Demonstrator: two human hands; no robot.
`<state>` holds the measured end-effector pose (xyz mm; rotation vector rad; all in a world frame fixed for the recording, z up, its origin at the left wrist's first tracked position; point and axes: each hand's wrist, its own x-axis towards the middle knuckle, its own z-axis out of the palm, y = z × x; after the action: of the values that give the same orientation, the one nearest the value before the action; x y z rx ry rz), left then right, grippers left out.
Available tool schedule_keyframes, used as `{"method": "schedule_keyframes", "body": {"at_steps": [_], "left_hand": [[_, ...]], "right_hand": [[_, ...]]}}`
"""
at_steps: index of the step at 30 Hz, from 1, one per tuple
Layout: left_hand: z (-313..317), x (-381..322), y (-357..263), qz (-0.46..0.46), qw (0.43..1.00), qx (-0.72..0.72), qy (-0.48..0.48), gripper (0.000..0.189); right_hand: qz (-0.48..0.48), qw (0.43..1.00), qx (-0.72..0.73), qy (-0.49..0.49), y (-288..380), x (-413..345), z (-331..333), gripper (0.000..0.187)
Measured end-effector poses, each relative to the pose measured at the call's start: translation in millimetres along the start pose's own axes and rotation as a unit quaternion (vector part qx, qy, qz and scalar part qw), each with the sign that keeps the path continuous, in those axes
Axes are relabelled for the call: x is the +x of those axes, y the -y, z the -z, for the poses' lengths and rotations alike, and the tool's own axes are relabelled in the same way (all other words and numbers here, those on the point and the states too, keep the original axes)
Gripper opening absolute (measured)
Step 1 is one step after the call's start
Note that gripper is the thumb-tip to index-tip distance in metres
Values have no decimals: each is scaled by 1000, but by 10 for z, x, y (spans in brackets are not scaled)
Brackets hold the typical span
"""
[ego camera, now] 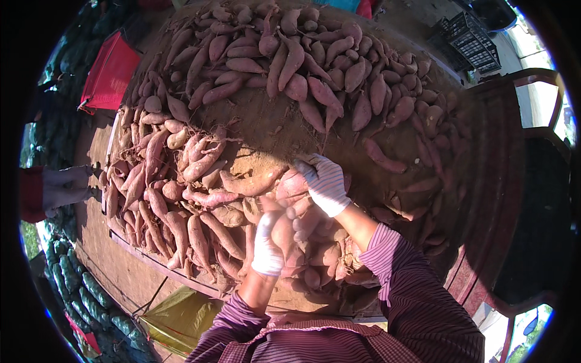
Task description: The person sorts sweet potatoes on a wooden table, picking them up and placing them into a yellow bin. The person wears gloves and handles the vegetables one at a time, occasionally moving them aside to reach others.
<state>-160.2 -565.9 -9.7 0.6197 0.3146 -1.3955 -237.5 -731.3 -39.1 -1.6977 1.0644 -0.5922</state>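
Sweet potatoes point(245, 64) lie in a broad heap over a dirt-covered surface point(272, 118). My left hand point(268, 245), in a white glove, is low in the middle, its fingers around a sweet potato point(283, 232); the fingers are partly blurred. Up and to the right, my right hand point(326, 185), in a striped glove with grey fingertips, is over a pink sweet potato point(291, 183) at the sunlit edge of the pile; whether it grips anything cannot be told. More sweet potatoes point(326, 254) lie between my forearms.
A red bag point(109, 72) stands at the upper left, a yellow-green bag point(181, 317) at the lower left. Full green sacks point(68, 272) line the left side, where a person's legs point(68, 186) show. At the upper right is a black plastic crate point(472, 41), near a red metal frame point(490, 136).
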Motion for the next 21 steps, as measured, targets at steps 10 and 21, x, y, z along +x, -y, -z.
{"method": "schedule_keyframes", "body": {"at_steps": [10, 21], "left_hand": [[1, 42, -480, 0, 995, 51, -88, 67], [102, 480, -470, 92, 993, 42, 62, 46]], "right_hand": [[-57, 879, -471, 47, 5, 1287, 135, 61], [-163, 959, 65, 225, -786, 529, 660, 50]]}}
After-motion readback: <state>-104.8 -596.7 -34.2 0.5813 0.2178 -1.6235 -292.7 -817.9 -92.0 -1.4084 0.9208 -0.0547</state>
